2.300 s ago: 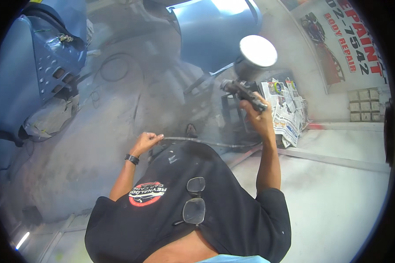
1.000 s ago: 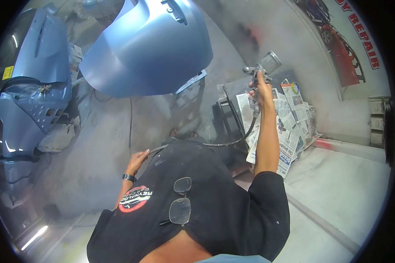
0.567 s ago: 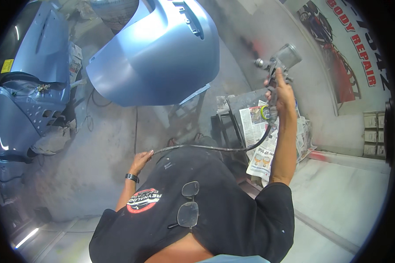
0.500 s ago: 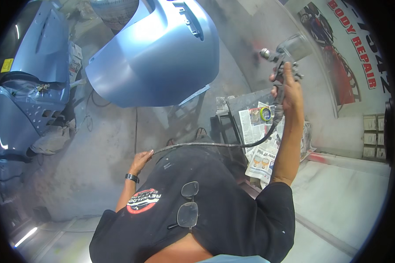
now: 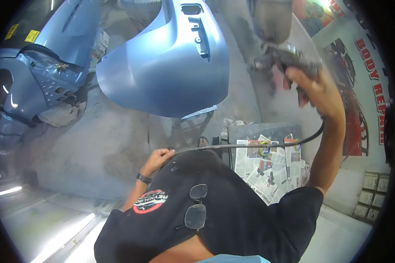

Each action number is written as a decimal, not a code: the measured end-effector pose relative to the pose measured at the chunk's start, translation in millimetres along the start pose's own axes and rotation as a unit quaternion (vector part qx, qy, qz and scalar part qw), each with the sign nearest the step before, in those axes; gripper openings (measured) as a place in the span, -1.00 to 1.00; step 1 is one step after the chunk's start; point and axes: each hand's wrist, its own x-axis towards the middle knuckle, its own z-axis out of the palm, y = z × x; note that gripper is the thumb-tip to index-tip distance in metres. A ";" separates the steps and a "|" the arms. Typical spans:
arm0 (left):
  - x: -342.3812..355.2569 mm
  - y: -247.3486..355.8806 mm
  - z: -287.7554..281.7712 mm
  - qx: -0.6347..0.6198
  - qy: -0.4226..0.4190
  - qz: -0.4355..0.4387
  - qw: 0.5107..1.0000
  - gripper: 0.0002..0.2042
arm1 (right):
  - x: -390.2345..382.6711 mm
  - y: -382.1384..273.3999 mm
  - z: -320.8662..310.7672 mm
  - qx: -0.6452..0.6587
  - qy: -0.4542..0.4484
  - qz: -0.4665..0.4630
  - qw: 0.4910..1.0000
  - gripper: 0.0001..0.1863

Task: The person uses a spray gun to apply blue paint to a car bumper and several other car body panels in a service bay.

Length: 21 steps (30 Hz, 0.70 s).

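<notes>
My right hand (image 5: 315,87) is raised high and grips a metal spray gun (image 5: 281,56) with a cup (image 5: 271,19) on top. The gun's nozzle faces left, toward a glossy light-blue car body panel (image 5: 166,70) propped up in front of me. A dark air hose (image 5: 250,145) runs from the gun down across my chest. My left hand (image 5: 160,158), with a black wristband, holds that hose near my waist. Paint mist hangs around the gun.
A blue car body with bare openings (image 5: 44,65) stands at the left. A stand covered in newspaper (image 5: 267,164) is right of my body. A painted wall sign (image 5: 360,101) and stacked small boxes (image 5: 368,201) are at the right. Glasses (image 5: 196,206) hang on my black shirt.
My right hand has lifted the spray gun higher and nearer the camera. The blue panel now sits lower and larger in view. My left hand stays on the hose.
</notes>
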 end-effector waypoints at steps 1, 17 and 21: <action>2.9 6.6 10.5 -0.014 -0.006 -0.003 1.000 -0.51 | 16.5 4.5 -12.0 -0.018 0.015 -0.006 1.000 -0.54; -8.0 0.2 81.6 -0.039 0.104 -0.079 0.991 -0.49 | 90.1 56.9 -42.8 0.045 0.110 -0.087 0.989 -0.60; -9.0 12.9 77.9 -0.002 0.092 -0.081 0.992 -0.50 | 79.5 62.4 -48.3 0.053 0.019 -0.152 0.987 -0.63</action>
